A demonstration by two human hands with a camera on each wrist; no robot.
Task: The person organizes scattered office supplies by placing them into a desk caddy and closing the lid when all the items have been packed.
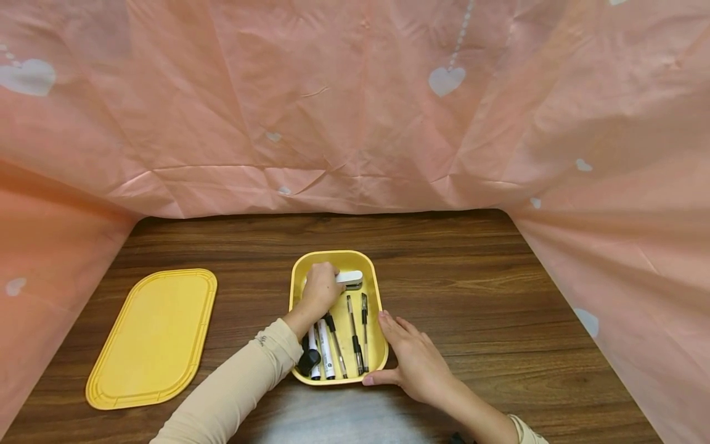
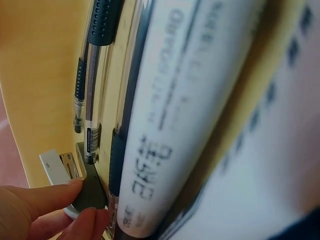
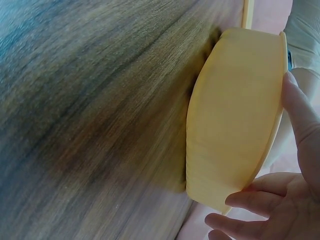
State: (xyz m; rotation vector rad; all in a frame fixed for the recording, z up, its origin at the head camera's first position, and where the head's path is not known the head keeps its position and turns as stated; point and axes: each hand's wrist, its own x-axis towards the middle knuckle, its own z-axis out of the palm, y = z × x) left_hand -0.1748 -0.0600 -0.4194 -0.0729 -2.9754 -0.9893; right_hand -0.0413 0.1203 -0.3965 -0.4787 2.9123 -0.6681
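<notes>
A yellow box (image 1: 333, 253) stands on the table. At its far end my left hand (image 1: 322, 288) pinches a stapler (image 1: 350, 277) with a white top; in the left wrist view the thumb and fingers close round its dark base (image 2: 91, 187). My right hand (image 1: 420, 362) touches the box's near right corner, its fingers fairly straight along the side and its thumb on the front rim. Inside lie white whiteboard markers (image 1: 326, 350) at the left and several black-gripped pens (image 1: 355, 338) to their right. A black rounded thing (image 1: 310, 359), partly hidden by my left sleeve, lies over the markers.
A yellow lid (image 1: 152, 339) lies flat on the dark wooden table (image 1: 460, 265), left of the box. Pink cloth (image 1: 355, 111) with heart prints hangs round the back and both sides.
</notes>
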